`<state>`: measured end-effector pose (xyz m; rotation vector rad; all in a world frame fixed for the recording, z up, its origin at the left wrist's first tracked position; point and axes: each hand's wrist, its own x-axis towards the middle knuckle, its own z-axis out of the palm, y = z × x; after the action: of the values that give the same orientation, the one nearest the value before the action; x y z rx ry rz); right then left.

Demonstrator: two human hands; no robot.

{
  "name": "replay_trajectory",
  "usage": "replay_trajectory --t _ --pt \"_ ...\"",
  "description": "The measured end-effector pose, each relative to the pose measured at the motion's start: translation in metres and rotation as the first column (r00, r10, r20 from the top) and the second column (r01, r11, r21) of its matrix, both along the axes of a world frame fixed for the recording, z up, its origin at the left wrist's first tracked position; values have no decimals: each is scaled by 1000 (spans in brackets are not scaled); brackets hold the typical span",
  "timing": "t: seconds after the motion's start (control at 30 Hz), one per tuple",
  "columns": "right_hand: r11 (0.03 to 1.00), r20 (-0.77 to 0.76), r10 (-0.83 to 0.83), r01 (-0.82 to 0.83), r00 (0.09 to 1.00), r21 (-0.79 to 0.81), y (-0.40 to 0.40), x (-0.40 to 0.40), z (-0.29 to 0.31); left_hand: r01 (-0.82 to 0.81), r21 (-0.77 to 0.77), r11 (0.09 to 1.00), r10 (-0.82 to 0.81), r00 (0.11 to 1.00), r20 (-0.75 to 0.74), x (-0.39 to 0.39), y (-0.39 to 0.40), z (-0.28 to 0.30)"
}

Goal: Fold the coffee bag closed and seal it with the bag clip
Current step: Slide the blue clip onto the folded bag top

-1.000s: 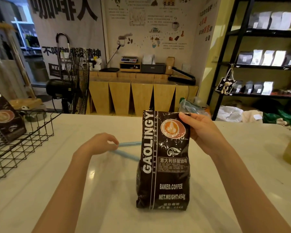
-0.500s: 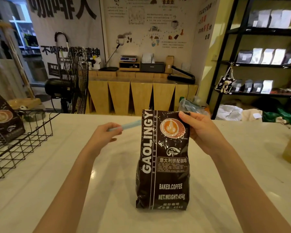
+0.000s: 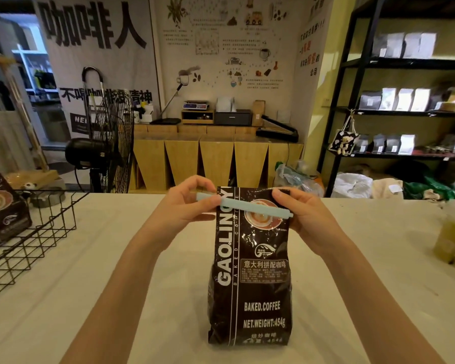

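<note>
left hand point(image 3: 187, 206) pinching bag clip point(image 3: 250, 207) end | right hand point(image 3: 300, 214) gripping folded coffee bag point(image 3: 250, 271) top | foil looking slippery, crinkly; bag likely bottom-heavy

So there's a dark coffee bag point(image 3: 250, 271) standing upright on a pale table point(image 3: 116, 285), top already folded down. A light blue bag clip point(image 3: 243, 206) lies across the front of the bag near the top, tilted a bit lower on the right. The left hand point(image 3: 187, 206) pinches the clip's left end, and the right hand point(image 3: 300, 214) grips the bag's top right edge by the clip's tip. A black wire basket point(image 3: 32, 243) sits off to the left.
</note>
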<state>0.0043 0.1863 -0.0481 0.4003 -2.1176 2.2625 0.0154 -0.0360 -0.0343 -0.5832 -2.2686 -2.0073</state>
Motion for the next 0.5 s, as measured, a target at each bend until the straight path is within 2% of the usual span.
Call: replay_trajectory --t 0.17,0.37,0.5 --pt "999 -48 -45 45 998 1 -3 1 1 -10 139 990 9 1000 11 -2 18 -6" --pt "999 -93 -22 26 995 47 -2 4 1 5 197 980 -9 1000 21 2 27 -8" --pt "987 -69 -14 25 998 156 0 4 6 -21 136 990 24 1000 -21 6 26 -6"
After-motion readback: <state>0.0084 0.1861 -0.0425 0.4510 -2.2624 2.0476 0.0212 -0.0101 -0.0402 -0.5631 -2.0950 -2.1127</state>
